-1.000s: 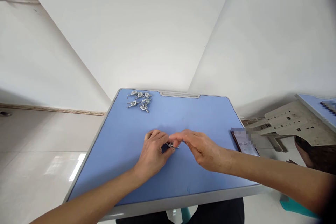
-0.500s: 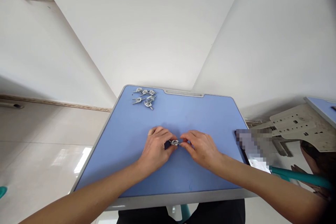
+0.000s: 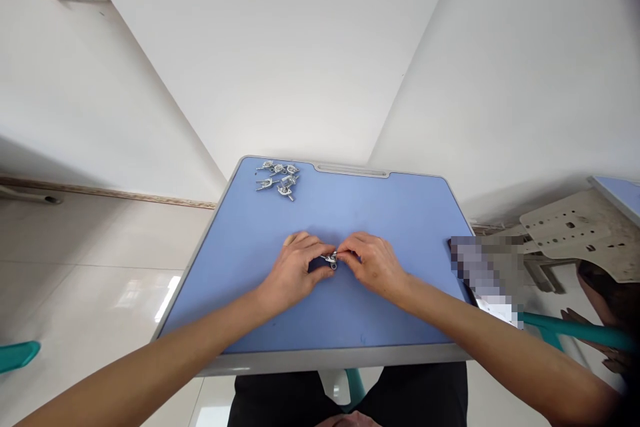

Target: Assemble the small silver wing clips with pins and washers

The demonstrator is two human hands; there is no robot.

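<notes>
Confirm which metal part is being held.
The part pinched between left hand and right hand at mid-desk. The rest lie in a loose pile at the far left corner, untouched.

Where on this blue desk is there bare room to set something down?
Bare desk lies between the pile of metal parts and the left hand, from the right hand out to the blurred item, and along the near edge between the forearms. Crowded: the far left corner and the middle, where both hands pinch a small metal part.
</notes>
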